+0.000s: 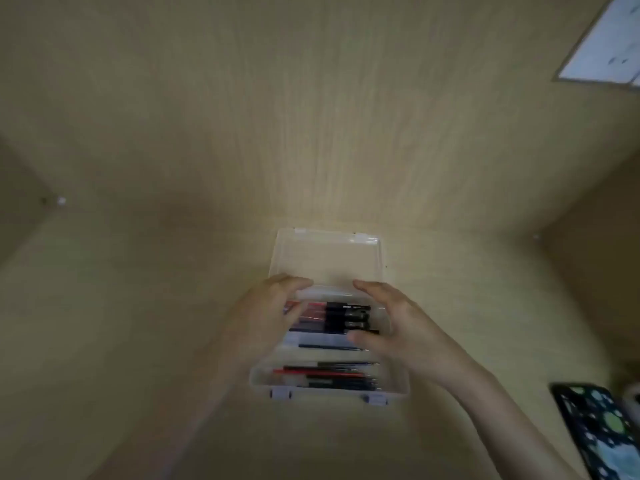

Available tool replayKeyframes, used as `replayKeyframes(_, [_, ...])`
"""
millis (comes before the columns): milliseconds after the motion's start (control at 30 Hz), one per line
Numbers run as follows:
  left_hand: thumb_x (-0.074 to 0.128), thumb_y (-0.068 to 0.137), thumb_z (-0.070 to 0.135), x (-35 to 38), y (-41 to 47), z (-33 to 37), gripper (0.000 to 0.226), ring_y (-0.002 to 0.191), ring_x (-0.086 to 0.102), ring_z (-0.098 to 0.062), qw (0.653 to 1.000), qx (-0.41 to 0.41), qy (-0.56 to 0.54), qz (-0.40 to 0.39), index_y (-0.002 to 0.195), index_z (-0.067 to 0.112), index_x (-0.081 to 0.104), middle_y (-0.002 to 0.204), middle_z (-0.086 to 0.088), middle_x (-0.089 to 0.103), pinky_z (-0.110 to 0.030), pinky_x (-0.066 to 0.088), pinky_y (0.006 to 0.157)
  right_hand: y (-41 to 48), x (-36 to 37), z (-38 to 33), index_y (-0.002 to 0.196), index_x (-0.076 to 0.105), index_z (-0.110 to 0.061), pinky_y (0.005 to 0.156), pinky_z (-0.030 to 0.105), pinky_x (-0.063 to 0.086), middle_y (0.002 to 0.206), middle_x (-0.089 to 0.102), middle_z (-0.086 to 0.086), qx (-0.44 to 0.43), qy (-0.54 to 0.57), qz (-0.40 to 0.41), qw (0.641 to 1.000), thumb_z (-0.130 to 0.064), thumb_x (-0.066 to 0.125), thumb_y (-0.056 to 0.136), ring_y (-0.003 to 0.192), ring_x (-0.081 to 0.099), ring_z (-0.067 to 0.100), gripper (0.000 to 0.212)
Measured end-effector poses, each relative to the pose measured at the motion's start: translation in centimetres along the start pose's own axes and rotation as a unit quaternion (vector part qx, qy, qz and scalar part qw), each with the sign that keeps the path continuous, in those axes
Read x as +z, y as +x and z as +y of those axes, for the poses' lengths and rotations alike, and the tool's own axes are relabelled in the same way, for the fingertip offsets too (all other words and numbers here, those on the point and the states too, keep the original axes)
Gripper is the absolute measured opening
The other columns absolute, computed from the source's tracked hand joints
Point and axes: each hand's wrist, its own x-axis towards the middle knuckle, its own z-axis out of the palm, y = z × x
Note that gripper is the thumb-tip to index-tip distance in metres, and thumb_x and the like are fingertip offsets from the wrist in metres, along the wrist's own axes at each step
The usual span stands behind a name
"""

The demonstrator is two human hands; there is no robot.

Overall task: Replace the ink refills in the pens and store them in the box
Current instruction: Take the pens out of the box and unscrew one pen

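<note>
A clear plastic box (260, 382) sits on the wooden desk in front of me, its lid (329, 261) swung open away from me. Inside lie several pens (346, 315) with black and red parts, and thin refills (329, 374) in the near compartment. My left hand (266, 317) hovers over the box's left side, fingers stretched toward the lid's hinge edge. My right hand (398, 323) reaches over the right side with straight fingers, thumb above the pens. The picture is blurred, so whether either hand touches the box is unclear.
A phone (599, 431) with a dark patterned case lies at the desk's right front. A white sheet (606, 50) is on the surface at the upper right. Wooden panels close in the desk behind and on both sides.
</note>
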Motion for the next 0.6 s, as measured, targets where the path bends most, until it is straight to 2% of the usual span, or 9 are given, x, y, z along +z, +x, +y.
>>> replayKeyframes(100, [0.057,0.091,0.02,1.7,0.1,-1.1,0.034,0.104,0.052,-0.004,0.999,0.035,0.014,0.033,0.125,0.024,0.056,0.119,0.009,0.057,-0.005,0.033,0.08,0.4,0.8,1.8,0.142,0.034,-0.029,0.094,-0.006,0.019,0.137,0.038,-0.02,-0.037,-0.015,0.023,0.999,-0.039,0.069,0.08,0.125,0.033,-0.008,0.073])
replayKeyframes(200, [0.061,0.089,0.017,2.7,-0.4,-1.3,0.028,0.093,0.058,-0.012,0.993,0.076,0.049,0.074,0.117,0.019,0.062,0.113,0.005,0.058,-0.013,0.041,0.075,0.2,1.8,2.6,0.139,0.037,-0.029,0.095,-0.006,0.021,0.132,0.043,-0.021,-0.066,-0.031,0.041,0.997,-0.041,0.069,0.079,0.123,0.036,-0.009,0.069])
replayKeyframes(267, [0.061,0.088,0.018,3.0,-0.8,-1.3,0.028,0.085,0.055,-0.009,0.987,0.097,0.073,0.109,0.116,0.019,0.062,0.11,0.005,0.056,-0.008,0.036,0.066,0.0,2.3,3.0,0.139,0.038,-0.028,0.094,-0.004,0.022,0.131,0.044,-0.019,-0.081,-0.048,0.055,0.994,-0.042,0.069,0.079,0.122,0.037,-0.007,0.069])
replayKeyframes(333, [0.06,0.089,0.021,3.6,-1.1,-1.5,0.031,0.087,0.054,-0.01,0.982,0.106,0.102,0.115,0.12,0.018,0.06,0.111,0.004,0.057,-0.011,0.035,0.068,0.0,2.7,3.2,0.14,0.038,-0.025,0.095,0.002,0.024,0.132,0.046,-0.014,-0.091,-0.077,0.069,0.99,-0.043,0.068,0.079,0.122,0.039,-0.002,0.071])
replayKeyframes(467, [0.05,0.093,0.034,4.7,-0.6,-2.5,0.04,0.104,0.053,-0.019,0.984,0.09,0.128,0.082,0.127,0.014,0.053,0.119,0.0,0.054,-0.027,0.041,0.086,0.3,3.3,3.0,0.141,0.035,-0.017,0.097,0.017,0.032,0.132,0.046,-0.004,-0.076,-0.124,0.073,0.987,-0.048,0.067,0.079,0.123,0.041,0.011,0.077])
replayKeyframes(600, [0.034,0.093,0.044,5.5,0.0,-2.9,0.045,0.101,0.048,-0.017,0.976,0.102,0.176,0.073,0.119,0.015,0.056,0.112,-0.003,0.054,-0.029,0.038,0.089,1.1,4.3,2.7,0.128,0.047,-0.017,0.097,0.029,0.038,0.114,0.046,0.0,-0.056,-0.185,0.065,0.979,-0.058,0.068,0.072,0.113,0.041,0.017,0.073])
